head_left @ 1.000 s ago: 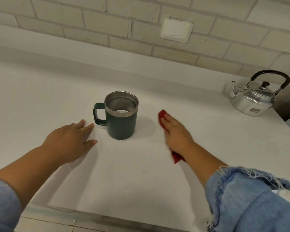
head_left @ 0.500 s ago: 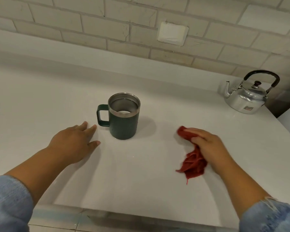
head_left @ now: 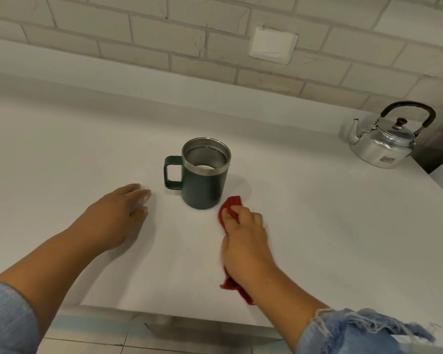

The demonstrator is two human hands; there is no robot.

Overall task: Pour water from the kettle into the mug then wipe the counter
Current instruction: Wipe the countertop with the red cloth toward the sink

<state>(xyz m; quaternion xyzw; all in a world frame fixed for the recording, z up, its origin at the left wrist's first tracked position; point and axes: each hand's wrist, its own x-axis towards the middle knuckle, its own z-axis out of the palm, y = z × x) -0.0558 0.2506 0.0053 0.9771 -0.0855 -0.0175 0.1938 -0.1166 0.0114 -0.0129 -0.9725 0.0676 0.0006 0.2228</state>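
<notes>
Light blue sleeves cover both forearms (the right cuff [head_left: 363,325] frayed, the left cuff [head_left: 8,318] ribbed knit).

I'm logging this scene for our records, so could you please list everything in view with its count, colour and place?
mug: one, dark green with steel rim, upright mid-counter, handle pointing left.
kettle: one, silver with black handle, far right of the counter, lid on.
cloth: one, red, under the right hand just right of the mug.
counter: one, white.
wall plate: one, white, on the brick wall.
left hand: flat on the counter, left of the mug.
right hand: grip closed on the cloth.
sleeves: two, light blue, bottom corners.
</notes>
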